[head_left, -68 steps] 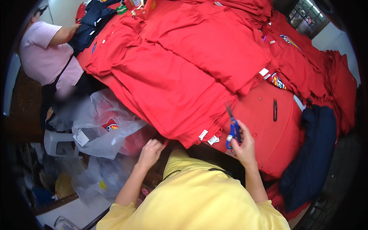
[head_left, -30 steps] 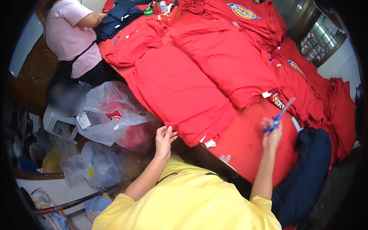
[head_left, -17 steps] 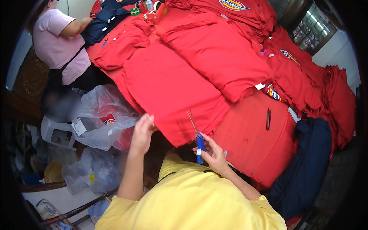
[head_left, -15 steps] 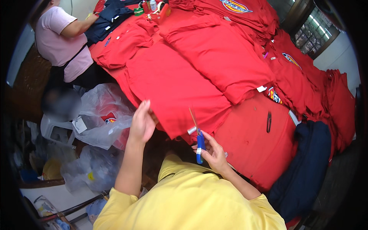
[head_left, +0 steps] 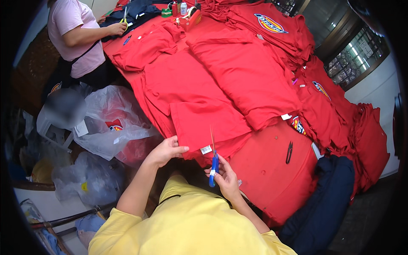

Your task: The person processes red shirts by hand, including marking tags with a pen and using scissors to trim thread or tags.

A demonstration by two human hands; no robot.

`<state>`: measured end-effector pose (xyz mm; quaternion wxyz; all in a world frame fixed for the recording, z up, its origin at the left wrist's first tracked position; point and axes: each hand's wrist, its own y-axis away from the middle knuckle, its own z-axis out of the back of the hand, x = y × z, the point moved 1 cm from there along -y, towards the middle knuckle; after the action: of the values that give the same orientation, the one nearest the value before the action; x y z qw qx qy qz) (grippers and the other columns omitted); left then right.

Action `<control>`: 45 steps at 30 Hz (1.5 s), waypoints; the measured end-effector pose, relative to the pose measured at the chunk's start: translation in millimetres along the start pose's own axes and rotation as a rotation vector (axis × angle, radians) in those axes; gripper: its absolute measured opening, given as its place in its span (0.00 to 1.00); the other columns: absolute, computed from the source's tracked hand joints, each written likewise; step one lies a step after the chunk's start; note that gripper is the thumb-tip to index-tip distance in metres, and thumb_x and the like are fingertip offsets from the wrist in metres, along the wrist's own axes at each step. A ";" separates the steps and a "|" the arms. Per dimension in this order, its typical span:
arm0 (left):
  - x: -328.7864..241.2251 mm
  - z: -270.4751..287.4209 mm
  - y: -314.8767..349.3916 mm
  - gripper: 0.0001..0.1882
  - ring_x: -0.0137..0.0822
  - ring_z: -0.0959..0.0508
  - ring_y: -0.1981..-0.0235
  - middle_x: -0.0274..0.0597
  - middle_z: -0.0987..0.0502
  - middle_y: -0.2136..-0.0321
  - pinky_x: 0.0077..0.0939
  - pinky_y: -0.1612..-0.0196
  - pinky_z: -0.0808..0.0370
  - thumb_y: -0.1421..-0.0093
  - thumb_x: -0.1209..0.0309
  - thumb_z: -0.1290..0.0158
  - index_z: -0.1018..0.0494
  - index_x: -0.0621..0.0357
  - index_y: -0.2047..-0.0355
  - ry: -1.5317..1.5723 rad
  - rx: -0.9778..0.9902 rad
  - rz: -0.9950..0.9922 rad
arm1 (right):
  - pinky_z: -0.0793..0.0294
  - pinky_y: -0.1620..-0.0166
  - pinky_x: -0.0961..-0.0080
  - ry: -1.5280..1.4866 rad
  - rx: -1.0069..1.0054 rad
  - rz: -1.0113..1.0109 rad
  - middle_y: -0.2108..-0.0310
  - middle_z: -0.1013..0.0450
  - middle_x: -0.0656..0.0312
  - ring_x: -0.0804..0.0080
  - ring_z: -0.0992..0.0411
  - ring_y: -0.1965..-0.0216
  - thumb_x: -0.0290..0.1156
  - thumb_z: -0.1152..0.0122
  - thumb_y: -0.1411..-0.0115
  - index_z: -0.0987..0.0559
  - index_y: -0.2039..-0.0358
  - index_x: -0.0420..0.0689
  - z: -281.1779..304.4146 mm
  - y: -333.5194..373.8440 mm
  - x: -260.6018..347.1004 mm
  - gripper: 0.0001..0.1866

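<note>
My right hand [head_left: 227, 180] is wrapped round the blue handles of a pair of scissors [head_left: 213, 167], whose slim blades point away over the cloth. Closed on the near left corner of a red shirt [head_left: 206, 123] is my left hand [head_left: 168, 152], thumb on top and fingers underneath, partly hidden. This shirt's near part is turned up over itself at the table edge. A white label [head_left: 206, 149] sticks out at its near hem, just left of the scissors. Black thread snips [head_left: 289, 152] lie apart on the red tabletop [head_left: 265, 180] to the right.
Folded red shirts [head_left: 250, 80] cover the table's middle and right. A navy garment [head_left: 321, 204] hangs at the right corner. Plastic bags [head_left: 100, 174] sit at the left. A co-worker [head_left: 80, 38] in pink holds yellow-handled scissors [head_left: 124, 19] over dark garments. A tape dispenser [head_left: 191, 20] stands far off.
My left hand has gone from open beside the shirt to gripping its corner. The shirt's near part has been folded up. The scissors stay in my right hand.
</note>
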<state>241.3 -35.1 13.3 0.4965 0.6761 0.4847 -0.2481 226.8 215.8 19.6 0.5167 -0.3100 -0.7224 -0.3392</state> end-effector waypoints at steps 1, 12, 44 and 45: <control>5.5 -1.0 2.8 0.19 0.29 0.22 0.60 0.37 0.23 0.58 0.26 0.56 0.25 0.41 0.72 0.45 0.32 0.59 0.50 0.012 0.000 -0.002 | 0.28 0.51 0.74 0.035 0.009 -0.008 0.54 0.33 0.56 0.70 0.28 0.53 0.20 0.44 0.41 0.45 0.37 0.37 1.2 0.9 -1.2 0.33; 11.8 -32.9 16.4 0.13 0.35 0.21 0.59 0.46 0.23 0.59 0.30 0.54 0.22 0.41 0.80 0.51 0.29 0.68 0.55 0.333 -0.121 -0.212 | 0.25 0.64 0.67 0.983 0.130 0.113 0.63 0.30 0.48 0.61 0.25 0.67 0.34 0.38 0.44 0.39 0.40 0.36 -10.7 17.2 34.8 0.34; -4.5 -60.4 19.1 0.12 0.33 0.23 0.55 0.42 0.24 0.57 0.34 0.51 0.23 0.39 0.80 0.51 0.29 0.63 0.55 0.378 -0.123 -0.276 | 0.27 0.55 0.75 0.312 0.023 0.008 0.57 0.30 0.54 0.72 0.27 0.59 0.23 0.41 0.42 0.38 0.40 0.36 -6.2 19.3 19.8 0.29; -4.7 -57.7 16.2 0.12 0.34 0.23 0.55 0.42 0.24 0.57 0.34 0.50 0.24 0.39 0.80 0.51 0.30 0.63 0.55 0.399 -0.119 -0.288 | 0.27 0.54 0.75 0.350 0.017 0.033 0.57 0.30 0.54 0.72 0.27 0.58 0.22 0.41 0.42 0.38 0.40 0.36 -3.0 20.6 22.6 0.30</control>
<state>245.7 15.0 46.3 0.3896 0.6050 0.6783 -0.1490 238.7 227.4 45.5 0.6429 -0.2533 -0.6190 -0.3733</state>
